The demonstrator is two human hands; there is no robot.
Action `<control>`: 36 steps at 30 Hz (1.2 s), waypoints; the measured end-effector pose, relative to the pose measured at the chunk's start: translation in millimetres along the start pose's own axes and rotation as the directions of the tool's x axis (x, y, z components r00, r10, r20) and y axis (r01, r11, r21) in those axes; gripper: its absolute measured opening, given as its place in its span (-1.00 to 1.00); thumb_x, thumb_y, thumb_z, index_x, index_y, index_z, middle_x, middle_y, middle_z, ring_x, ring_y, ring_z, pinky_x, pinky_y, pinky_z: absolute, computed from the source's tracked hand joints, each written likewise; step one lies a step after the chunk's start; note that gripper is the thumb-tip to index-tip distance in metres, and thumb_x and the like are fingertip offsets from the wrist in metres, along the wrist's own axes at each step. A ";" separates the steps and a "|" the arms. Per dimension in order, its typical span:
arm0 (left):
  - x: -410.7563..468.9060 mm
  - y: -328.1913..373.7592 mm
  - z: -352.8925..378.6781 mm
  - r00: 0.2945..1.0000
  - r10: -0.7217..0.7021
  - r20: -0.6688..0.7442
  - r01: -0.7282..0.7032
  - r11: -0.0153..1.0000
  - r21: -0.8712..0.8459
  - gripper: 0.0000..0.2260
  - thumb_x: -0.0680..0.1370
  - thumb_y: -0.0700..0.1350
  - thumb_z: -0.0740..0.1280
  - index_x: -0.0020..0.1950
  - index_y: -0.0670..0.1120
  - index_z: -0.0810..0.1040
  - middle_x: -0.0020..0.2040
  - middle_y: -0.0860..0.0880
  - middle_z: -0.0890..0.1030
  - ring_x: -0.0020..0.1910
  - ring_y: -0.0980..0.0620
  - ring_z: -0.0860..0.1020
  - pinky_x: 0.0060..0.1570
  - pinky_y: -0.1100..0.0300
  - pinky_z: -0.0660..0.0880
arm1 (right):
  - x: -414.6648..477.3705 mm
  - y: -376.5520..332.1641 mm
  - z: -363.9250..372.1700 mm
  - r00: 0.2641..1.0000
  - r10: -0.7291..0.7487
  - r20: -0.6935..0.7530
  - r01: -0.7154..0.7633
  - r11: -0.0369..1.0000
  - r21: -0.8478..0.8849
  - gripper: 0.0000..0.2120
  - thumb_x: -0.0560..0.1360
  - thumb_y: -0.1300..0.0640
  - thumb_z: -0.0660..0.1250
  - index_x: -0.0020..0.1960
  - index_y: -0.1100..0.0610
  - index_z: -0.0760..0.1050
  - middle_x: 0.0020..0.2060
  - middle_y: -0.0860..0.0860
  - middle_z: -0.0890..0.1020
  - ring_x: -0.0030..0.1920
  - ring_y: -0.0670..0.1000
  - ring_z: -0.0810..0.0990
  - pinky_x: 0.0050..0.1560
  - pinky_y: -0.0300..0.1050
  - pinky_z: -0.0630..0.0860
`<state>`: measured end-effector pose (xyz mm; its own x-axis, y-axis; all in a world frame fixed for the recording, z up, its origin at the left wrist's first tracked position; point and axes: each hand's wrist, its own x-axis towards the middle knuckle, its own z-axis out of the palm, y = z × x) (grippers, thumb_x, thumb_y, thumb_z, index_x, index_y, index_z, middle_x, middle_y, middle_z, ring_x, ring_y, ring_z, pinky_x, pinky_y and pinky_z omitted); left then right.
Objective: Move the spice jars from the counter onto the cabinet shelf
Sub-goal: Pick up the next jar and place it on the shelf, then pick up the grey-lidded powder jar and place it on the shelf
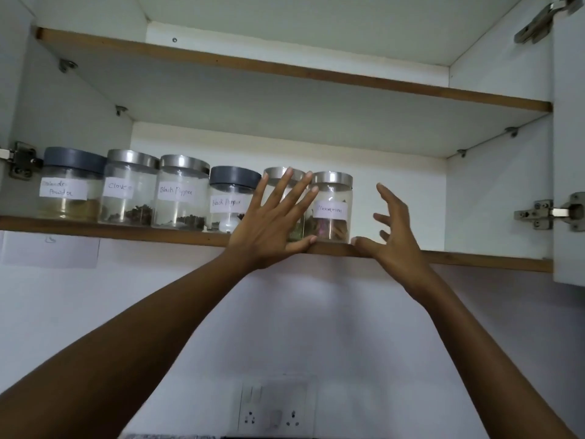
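A white switch-and-socket plate (274, 407) sits low on a pale, softly lit wall (364, 327). Up and far to its left, a blank paper sheet (50, 252) is stuck to that wall. Above the plate hangs a white wall cabinet (493, 191) with brown-edged boards; up to the plate's right, a metal hinge (549, 213) holds the open door (569, 122)

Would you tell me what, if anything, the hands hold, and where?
Nothing is held: left hand spreads flat before a jar; right hand is open.
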<state>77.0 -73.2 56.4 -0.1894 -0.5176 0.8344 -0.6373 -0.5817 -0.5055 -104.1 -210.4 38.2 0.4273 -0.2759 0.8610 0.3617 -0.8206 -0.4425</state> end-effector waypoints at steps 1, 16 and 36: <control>-4.4 2.4 -1.4 1.000 0.018 -0.018 -0.019 1.000 -0.008 -0.34 0.53 0.28 0.00 0.53 -0.06 0.06 0.55 -0.09 0.05 0.53 -0.14 -0.01 0.43 -0.24 -0.07 | -15.7 -1.8 -3.4 0.999 -0.023 -0.037 0.022 1.000 -0.009 -0.33 0.40 0.30 0.41 0.38 -0.11 0.24 0.36 -0.12 0.24 0.24 -0.07 0.38 0.11 -0.33 0.36; -212.0 219.3 -24.0 0.952 -0.168 0.255 0.305 0.581 -0.755 -0.77 0.53 -0.08 0.16 -0.07 -0.10 0.60 -0.17 0.01 0.64 -0.21 0.04 0.58 -0.31 0.20 0.47 | -256.6 52.6 -19.1 0.890 0.382 0.249 -0.357 0.923 -0.140 -0.83 0.44 0.35 0.37 -0.06 0.12 0.61 -0.08 -0.03 0.65 -0.03 -0.17 0.59 0.09 -0.33 0.45; -355.0 415.8 15.6 0.306 0.417 0.856 0.849 0.288 -0.444 -0.26 0.47 -0.18 0.39 0.53 -0.14 0.03 0.50 -0.16 0.19 0.48 -0.12 0.17 0.44 0.02 0.09 | -476.9 222.8 0.8 0.415 0.872 0.260 -0.754 0.489 -0.438 -0.23 0.31 0.15 0.52 0.42 0.14 0.25 0.42 0.20 0.23 0.40 0.19 0.21 0.37 -0.03 0.18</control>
<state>-109.0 -141.1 -453.5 0.3152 -0.9382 -0.1431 -0.6757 -0.3278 0.6602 -226.6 -261.3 -471.2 0.7080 -0.6999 -0.0942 -0.5084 -0.4125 -0.7559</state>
